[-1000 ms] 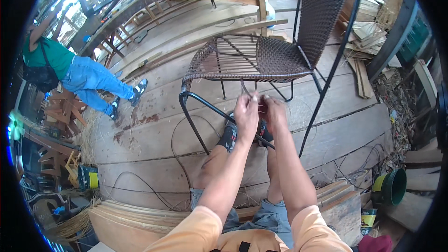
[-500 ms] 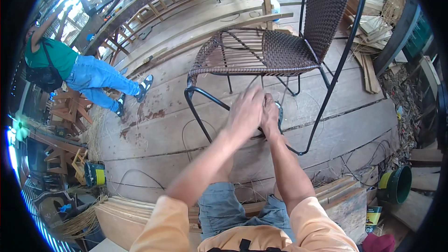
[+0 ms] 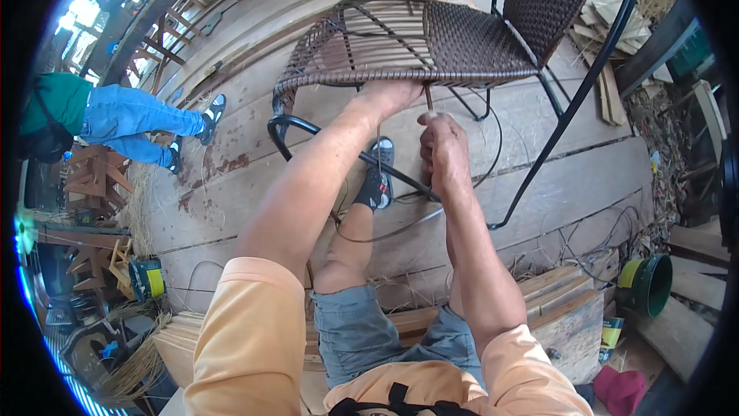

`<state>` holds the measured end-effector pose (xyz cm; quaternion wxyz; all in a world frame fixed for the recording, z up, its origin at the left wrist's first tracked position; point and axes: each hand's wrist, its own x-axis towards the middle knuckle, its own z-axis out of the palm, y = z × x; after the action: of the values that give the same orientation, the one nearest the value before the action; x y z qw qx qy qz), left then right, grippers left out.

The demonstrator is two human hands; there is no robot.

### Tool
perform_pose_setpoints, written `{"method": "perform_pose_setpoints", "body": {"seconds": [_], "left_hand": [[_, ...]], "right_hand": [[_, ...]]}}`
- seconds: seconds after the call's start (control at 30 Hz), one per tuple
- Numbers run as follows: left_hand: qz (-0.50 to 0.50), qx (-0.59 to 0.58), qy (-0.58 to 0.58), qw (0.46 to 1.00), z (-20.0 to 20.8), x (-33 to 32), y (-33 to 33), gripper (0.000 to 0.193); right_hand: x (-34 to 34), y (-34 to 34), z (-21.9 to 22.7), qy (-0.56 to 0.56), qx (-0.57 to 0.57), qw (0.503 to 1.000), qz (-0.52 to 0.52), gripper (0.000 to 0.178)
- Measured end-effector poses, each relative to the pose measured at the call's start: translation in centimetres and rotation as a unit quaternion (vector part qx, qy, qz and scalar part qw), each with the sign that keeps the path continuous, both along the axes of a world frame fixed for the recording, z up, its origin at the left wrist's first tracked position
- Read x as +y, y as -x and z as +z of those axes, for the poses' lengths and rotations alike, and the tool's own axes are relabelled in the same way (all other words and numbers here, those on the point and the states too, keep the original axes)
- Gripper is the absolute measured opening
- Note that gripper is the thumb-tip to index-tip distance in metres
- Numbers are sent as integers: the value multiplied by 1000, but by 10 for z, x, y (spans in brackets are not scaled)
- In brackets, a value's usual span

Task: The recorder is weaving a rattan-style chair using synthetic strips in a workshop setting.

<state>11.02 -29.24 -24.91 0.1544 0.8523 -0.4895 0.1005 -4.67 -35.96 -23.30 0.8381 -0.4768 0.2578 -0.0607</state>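
Observation:
A chair with a black metal frame (image 3: pixel 579 108) stands before me, its seat (image 3: pixel 469 46) and back woven in dark brown strands. On the seat's left part the strands run one way only, with gaps between them. My left hand (image 3: pixel 394 96) reaches under the seat's front edge; its fingertips are hidden there. Just below and to the right, my right hand (image 3: pixel 445 147) is closed on a brown weaving strand (image 3: pixel 429 102) that runs up to the seat's edge. A loose length of strand (image 3: pixel 385 237) curves beneath my arms, over my leg.
A person in blue jeans (image 3: pixel 142 112) stands at the left. Stacked boards (image 3: pixel 550 304) lie beside my legs. A green bucket (image 3: pixel 654 287) is at the right, another bucket (image 3: pixel 146 280) at the left. Long wood strips (image 3: pixel 254 68) lie on the plank floor (image 3: pixel 231 208) behind the chair.
My hands have moved up toward the seat's edge and apart, the left going under it. The chair appears shifted left and up in view, and the strand near the right hand is now plainly visible.

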Motion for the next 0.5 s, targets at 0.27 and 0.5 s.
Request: {"method": "perform_pose_setpoints", "body": {"seconds": [0.27,0.5], "left_hand": [[25,90,-85,992,9,3,-3,36],[-27,65,-141,988,29,22,-25,37]], "right_hand": [[23,7,-7,-31,-51,995,-82,26],[-6,-22,-113,152,38,988,6,37]]}}
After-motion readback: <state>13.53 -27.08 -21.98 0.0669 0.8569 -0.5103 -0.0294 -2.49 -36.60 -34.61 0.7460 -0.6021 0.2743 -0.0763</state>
